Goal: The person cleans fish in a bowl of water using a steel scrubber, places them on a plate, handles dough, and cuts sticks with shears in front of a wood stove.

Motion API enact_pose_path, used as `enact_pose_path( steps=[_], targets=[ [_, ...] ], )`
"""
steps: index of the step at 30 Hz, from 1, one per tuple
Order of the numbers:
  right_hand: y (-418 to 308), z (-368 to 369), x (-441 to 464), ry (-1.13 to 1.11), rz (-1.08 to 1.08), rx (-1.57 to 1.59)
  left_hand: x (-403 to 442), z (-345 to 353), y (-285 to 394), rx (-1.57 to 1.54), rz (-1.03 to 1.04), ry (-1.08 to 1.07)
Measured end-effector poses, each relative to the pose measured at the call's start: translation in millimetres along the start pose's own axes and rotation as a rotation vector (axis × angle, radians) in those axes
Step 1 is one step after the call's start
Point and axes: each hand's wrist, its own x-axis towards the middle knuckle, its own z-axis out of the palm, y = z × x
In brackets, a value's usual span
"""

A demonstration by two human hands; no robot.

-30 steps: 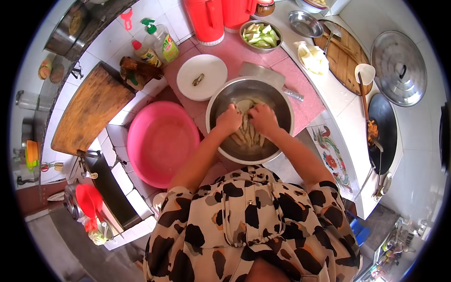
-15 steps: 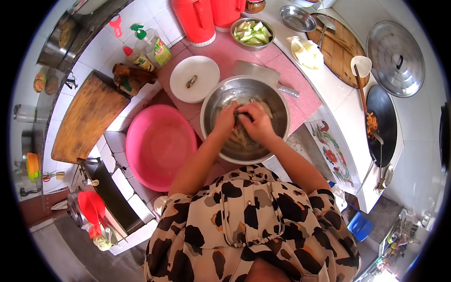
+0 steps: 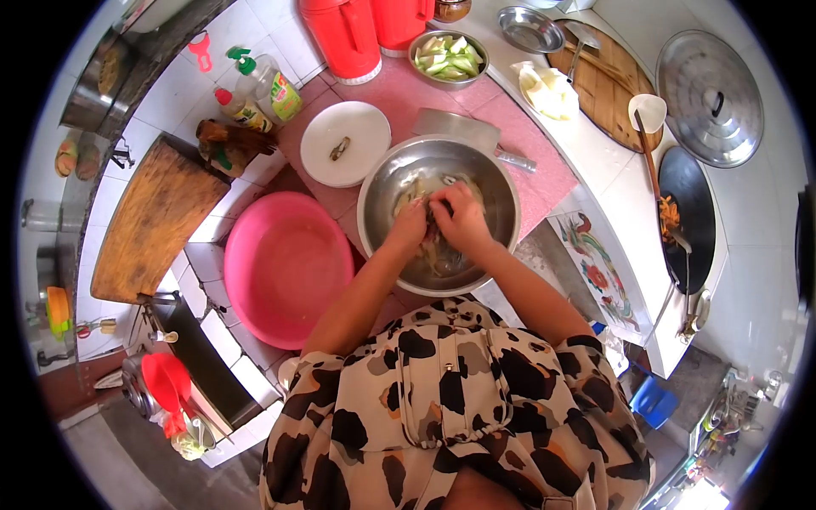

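At the frame's centre, the left hand [image 3: 408, 225] and right hand [image 3: 465, 221] curl over pale pieces [image 3: 437, 258] in the metal bowl [image 3: 503, 212]; what they grip, I cannot tell; loose pinching might let pieces slip.

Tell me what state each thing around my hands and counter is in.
Steel basin: pale pieces in liquid
Left hand: inside steel basin, fingers curled
Right hand: inside steel basin, fingers bent
Pink basin: contents unclear
White plate: small brownish piece on it
Cleaver: lying flat, partly hidden
Steel bowl: filled with cut green vegetable
Wok: uncovered, orange food inside
Pot lid: apart from the wok
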Motion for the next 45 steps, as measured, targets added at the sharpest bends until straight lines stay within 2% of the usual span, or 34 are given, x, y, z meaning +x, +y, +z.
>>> enact_pose_path(
  steps=[1,4,7,10,14,19,20,22,25,26,30,34,36,40,43,45],
  targets=[
    [16,0,5,0.013,0.017,-0.066,0,-1,1,0.064,-0.031,-0.038],
    [40,-11,13,0.046,0.097,-0.157,-8,-2,7,-0.09,-0.118,-0.156],
    [43,-30,18,0.161,0.189,-0.161,-7,-1,14,-0.292,-0.049,-0.141],
    [47,-40,10,0.178,0.258,-0.119,-4,-10,14,-0.295,-0.015,-0.222],
    [29,-41,-2,0.146,0.295,-0.087,1,-12,9,-0.453,0.064,-0.16],
    [9,-10,-3,0.111,0.049,-0.071,11,0,-8,-0.509,0.161,-0.021],
    [5,-4,-1,0.085,-0.002,-0.051,13,0,-11,-0.468,0.163,-0.064],
    [19,4,-1,0.086,0.041,-0.138,14,0,-12,-0.386,0.169,-0.147],
    [43,-1,5,0.101,0.083,-0.208,-3,10,-2,-0.355,0.116,0.028],
    [49,-8,5,0.108,0.096,-0.222,-2,8,-2,-0.35,0.149,0.015],
    [39,-31,5,0.206,0.229,-0.124,-5,-7,4,-0.428,0.21,-0.074],
    [31,-36,-3,0.13,0.39,-0.005,-1,-25,12,-0.625,0.163,-0.189],
    [24,-32,-3,0.08,0.452,0.105,0,-24,20,-0.632,0.108,-0.164],
    [3,-21,9,0.048,0.416,0.244,5,-23,22,-0.73,0.01,-0.19],
    [-5,-9,19,0.023,0.293,0.223,14,-28,10,-0.733,0.087,-0.366],
    [-2,4,17,-0.068,0.1,0.027,5,-4,26,-0.676,0.006,-0.054]
  ],
)
